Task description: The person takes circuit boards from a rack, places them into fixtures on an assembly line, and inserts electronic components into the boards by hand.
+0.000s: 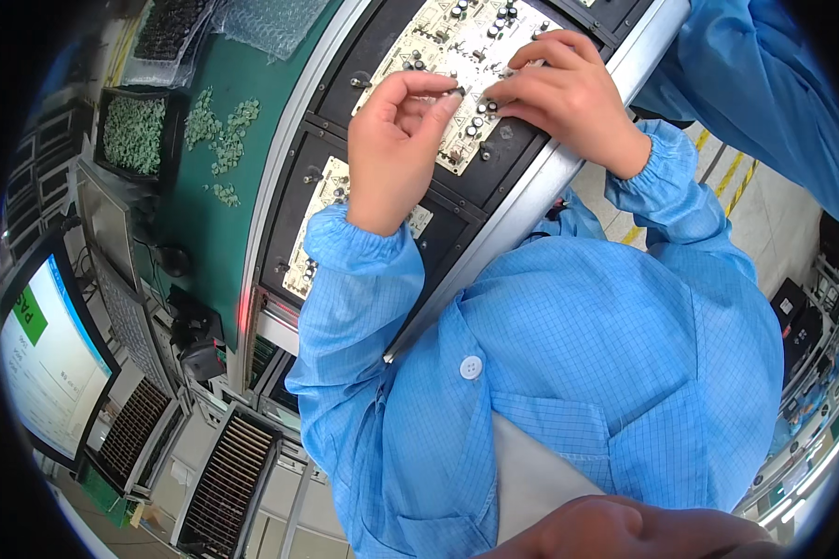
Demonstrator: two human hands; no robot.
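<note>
Green flat bench top (185, 210), left of cream rectangular circuit board (475, 73). Black flat carrier (345, 86) around that board. Second cream circuit board (319, 210), partly hidden, left of first and nearer me. Black open box (132, 136) of small green pieces, farther left of board. My right hand (567, 98) over board's right edge, fingers bent, tips among components; cannot tell whether gripping anything. My left hand (401, 140) over board's left side, thumb and forefinger pinching small dark component (460, 90) above board.
</note>
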